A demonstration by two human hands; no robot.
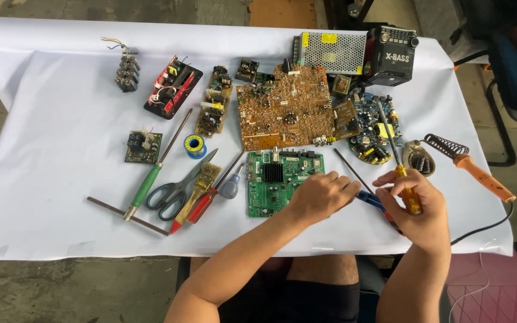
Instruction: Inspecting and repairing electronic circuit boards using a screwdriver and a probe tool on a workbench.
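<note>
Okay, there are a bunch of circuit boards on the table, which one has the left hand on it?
The green board nearest the person; the left hand rests on its right edge.

A table (43,197) covered by a white cloth (61,90) fills most of the view. The cloth shows fold creases and hangs over the near edge. The floor (61,287) below is grey, stained concrete, and continues along the left side and beyond the far edge. A brown panel (282,12) lies on the floor past the far edge. At right stands a dark chair (513,84) with a blue seat and a black frame. A pink patterned mat (492,287) lies at lower right. Lighting is even and diffuse, with soft shadows.
</note>
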